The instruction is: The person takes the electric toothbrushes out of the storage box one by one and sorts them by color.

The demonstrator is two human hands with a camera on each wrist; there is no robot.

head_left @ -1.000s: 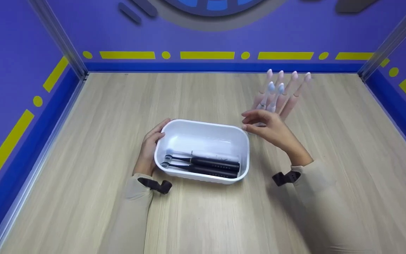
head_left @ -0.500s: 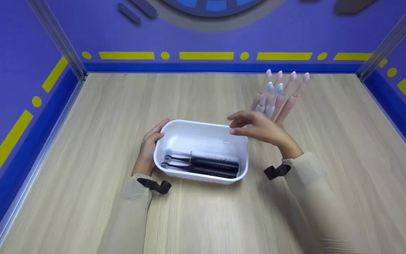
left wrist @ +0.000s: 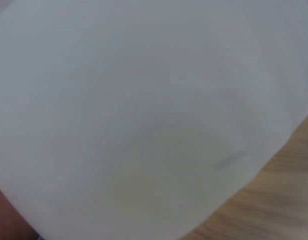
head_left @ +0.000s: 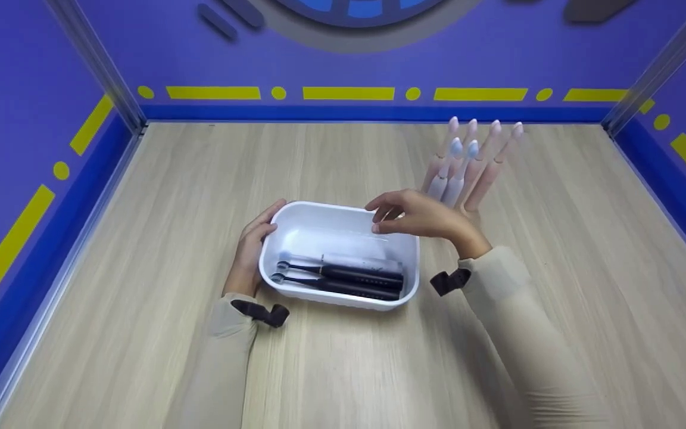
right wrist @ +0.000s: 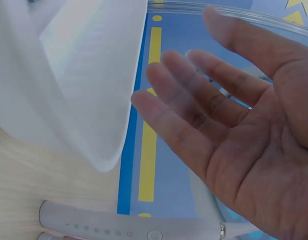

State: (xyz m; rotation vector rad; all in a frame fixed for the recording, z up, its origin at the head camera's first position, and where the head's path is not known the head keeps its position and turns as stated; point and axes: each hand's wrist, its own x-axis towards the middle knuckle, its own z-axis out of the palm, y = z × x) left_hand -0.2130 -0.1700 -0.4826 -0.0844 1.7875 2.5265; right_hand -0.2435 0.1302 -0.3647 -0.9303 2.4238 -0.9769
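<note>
Your left hand (head_left: 252,250) rests against the left end wall of the bin (head_left: 412,268), fingers curved round the rim corner — it holds the bin in place on the surface (head_left: 140,238). In the left wrist view the bin wall (left wrist: 144,115) fills nearly the whole frame, so the grip detail cannot be read there.

Your right hand (head_left: 423,217) hovers over the far right corner of the bin, palm down, fingers relaxed and slightly spread, holding nothing. The right wrist view confirms this: the palm (right wrist: 254,145) is bare, with the bin wall (right wrist: 74,80) just beside the fingertips.

Inside the bin, three brushes lie side by side against the near wall: two black brushes (head_left: 343,280) and one white brush (head_left: 358,260) just behind them. The white brush also shows low in the right wrist view (right wrist: 129,227).

Key relation:
- The long axis of each brush runs left to right, along the length of the bin, heads toward your left hand and handle ends toward your right.
- The brushes lie below and nearer to you than your right hand — toward your body and slightly left of it.
- Your right hand is the free one and is close to the handle ends; your left is occupied at the rim.

A cluster of pink brushes (head_left: 474,164) stands upright beyond your right hand, well apart from the bin.
</note>
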